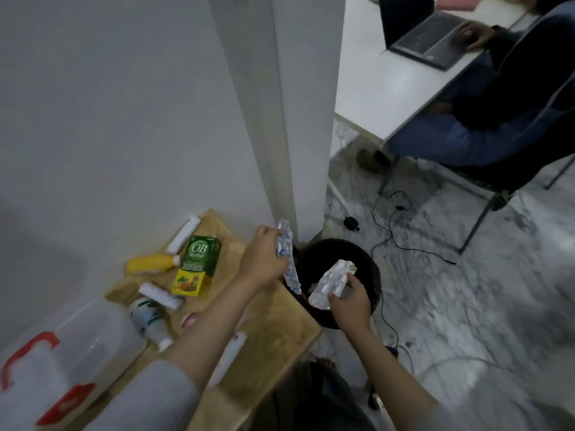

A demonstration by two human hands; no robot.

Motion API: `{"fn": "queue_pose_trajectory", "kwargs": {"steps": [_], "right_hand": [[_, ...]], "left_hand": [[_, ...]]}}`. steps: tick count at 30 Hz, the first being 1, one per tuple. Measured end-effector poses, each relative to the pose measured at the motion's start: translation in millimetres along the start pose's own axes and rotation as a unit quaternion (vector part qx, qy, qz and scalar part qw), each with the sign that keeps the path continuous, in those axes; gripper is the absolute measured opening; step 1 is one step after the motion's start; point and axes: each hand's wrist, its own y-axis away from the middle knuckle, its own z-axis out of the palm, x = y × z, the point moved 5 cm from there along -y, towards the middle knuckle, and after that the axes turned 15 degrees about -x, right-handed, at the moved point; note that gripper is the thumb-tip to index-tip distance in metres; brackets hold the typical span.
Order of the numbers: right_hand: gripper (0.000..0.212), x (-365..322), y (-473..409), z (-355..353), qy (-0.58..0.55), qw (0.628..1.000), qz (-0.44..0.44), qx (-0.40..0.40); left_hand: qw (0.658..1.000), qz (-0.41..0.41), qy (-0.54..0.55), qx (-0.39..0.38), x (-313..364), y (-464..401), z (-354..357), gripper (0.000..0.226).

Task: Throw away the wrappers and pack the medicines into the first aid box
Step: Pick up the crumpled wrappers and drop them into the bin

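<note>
Reaching out over the round black bin (370, 275), both bare hands were busy with crinkled foil. The left hand (264, 259) was clenched around a long blister strip (287, 259), white with blue print, its long axis running from twelve o'clock down to six, the lower end dipping past the bin's rim at nine o'clock. The right hand (350, 301) pinched a shiny silver wrapper (331, 283), tilted from seven o'clock up to one, right above the bin's dark mouth. The bin stood tight against the wooden table (280, 312) edge and a white pillar (298, 119). At nine o'clock from the hands, a glossy green carton (202, 255), a smooth yellow bottle (151, 264) and white cylindrical tubes (183, 234) lay flat on the table. The translucent first aid box (62, 353), with red latches, sat at seven o'clock.
</note>
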Motion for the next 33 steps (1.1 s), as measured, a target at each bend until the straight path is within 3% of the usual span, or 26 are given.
{"fn": "queue_pose_trajectory", "kwargs": {"steps": [5, 9, 11, 16, 23, 29, 33], "right_hand": [[0.061, 35.1, -43.2, -23.3, 0.032, 0.997, 0.060, -0.033], [0.069, 47.0, -66.9, -41.5, 0.048, 0.994, 0.076, -0.060], [0.076, 47.9, -70.2, -49.5, 0.061, 0.992, 0.088, -0.063], [0.072, 57.4, -63.5, -52.8, 0.059, 0.992, 0.097, -0.052], [0.066, 27.9, -28.6, -14.9, 0.017, 0.998, 0.038, -0.037], [0.044, -45.4, 37.9, 56.5, 0.018, 0.987, -0.146, -0.060], [0.035, -82.3, 79.9, 127.7, 0.068, 0.941, -0.308, -0.120]], "left_hand": [[0.991, -0.026, -0.061, -0.114, 10.9, -61.7, 68.9, 0.044], [0.982, -0.058, -0.071, -0.166, 11.3, -86.6, 97.7, 0.052], [0.979, -0.066, -0.084, -0.175, 9.1, -91.0, 106.1, 0.059], [0.983, -0.064, -0.065, -0.160, 7.4, -79.0, 106.3, 0.059], [0.998, 0.003, 0.059, -0.019, 7.9, -2.6, 64.8, 0.051], [0.974, 0.078, 0.118, 0.175, -31.9, 112.4, 4.7, 0.041], [0.948, 0.056, 0.108, 0.293, -81.4, 193.2, -30.8, 0.037]]}}
